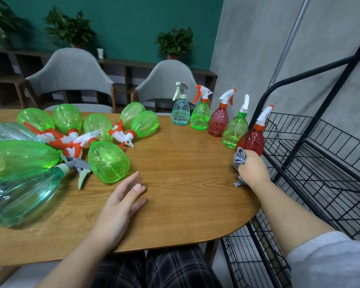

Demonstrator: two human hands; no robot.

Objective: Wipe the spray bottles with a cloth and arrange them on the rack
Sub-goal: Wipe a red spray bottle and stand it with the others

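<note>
Both hands sit nearest the camera on the counter (185,163). Left of the cloth (239,157), a heap of bottles (107,161) lies tipped over, apparently waiting to be wiped. The left hand (123,201) rests flat with its fingers straight, holding nothing. The right hand (253,168) grips the bunched cloth. Behind the cloth five bottles stand upright in a row (217,121), seemingly wiped and staged for the rack (320,152) to its right.

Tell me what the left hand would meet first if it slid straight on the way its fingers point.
Probably nothing soon: the left hand points up-right over bare table, passing right of the lying green bottle. Depth is uncertain.
</note>
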